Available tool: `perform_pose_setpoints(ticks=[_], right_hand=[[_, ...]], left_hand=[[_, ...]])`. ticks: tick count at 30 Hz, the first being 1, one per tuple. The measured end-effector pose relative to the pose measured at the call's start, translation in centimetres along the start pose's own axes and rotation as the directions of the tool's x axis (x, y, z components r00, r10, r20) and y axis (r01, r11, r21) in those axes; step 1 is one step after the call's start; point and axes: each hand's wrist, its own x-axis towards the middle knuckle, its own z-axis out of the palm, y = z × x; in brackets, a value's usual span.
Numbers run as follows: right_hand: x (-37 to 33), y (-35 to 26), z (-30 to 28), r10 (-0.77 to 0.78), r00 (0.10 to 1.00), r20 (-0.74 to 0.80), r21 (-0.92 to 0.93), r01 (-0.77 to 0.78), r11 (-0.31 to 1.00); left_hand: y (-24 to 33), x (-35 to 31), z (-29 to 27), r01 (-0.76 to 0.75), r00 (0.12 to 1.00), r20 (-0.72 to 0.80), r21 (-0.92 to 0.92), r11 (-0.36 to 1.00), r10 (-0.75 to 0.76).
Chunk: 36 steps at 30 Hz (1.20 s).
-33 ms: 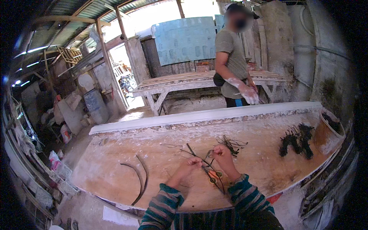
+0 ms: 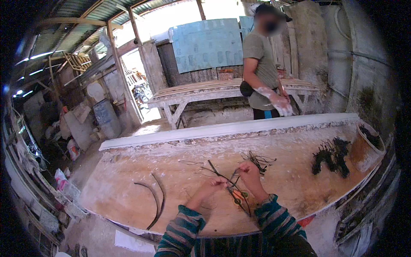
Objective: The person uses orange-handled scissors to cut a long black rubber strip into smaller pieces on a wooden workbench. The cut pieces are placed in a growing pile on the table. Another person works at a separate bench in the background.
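My left hand (image 2: pixel 215 184) is closed in a pinch on a thin dark strip (image 2: pixel 220 174), near where it crosses another strip. My right hand (image 2: pixel 250 173), also pinched, grips a thin dark cord that loops toward the left hand. Just below the crossing lies a small orange piece (image 2: pixel 239 195) with two round dark green parts, against the strips on the tabletop (image 2: pixel 120 188). Beyond my right hand is a loose bundle of thin dark cords (image 2: pixel 259 160). Two curved dark strips (image 2: pixel 160 199) rest to the left of my hands.
Black tangled clumps (image 2: pixel 332 157) lie at the right beside a brown bucket (image 2: pixel 367 147) holding more dark material. A raised white ledge (image 2: pixel 231 130) runs along the far edge. Behind it a person (image 2: pixel 261 64) stands with whitened hands, near another long bench (image 2: pixel 197 92).
My hands stay almost in place, with the right hand's cord shifted slightly. The person beyond the table has moved a little to the right.
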Motion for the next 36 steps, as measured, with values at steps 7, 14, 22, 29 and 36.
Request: perform_pose_setpoints(ticks=[7,14,22,29,36], right_hand=[[0.9,2.9,-0.5,-0.218,0.968,-0.125,-0.273,0.177,0.946],[1.1,1.2,-0.1,-0.1,0.981,-0.165,-0.175,0.071,0.982],[-0.3,2.0,1.4,-0.154,0.962,0.225,-0.08,0.175,0.981],[-1.9,-1.2,2.8,-0.269,0.704,0.657,0.272,0.11,0.956],[-1.5,-1.7,1.5,-0.05,0.686,0.726,0.184,-0.124,0.975]], left_hand=[[3.5,-0.7,4.0,-0.014,0.997,0.08,0.031,0.999,0.011],[0.9,0.6,1.2,0.001,0.943,-0.327,0.212,0.977,0.07],[1.3,0.8,-2.1,-0.091,0.639,-0.723,0.269,0.959,0.264],[0.2,0.9,-2.7,-0.088,0.618,-0.737,0.284,0.955,0.276],[0.3,0.8,-1.8,-0.052,0.697,-0.683,0.256,0.965,0.219]])
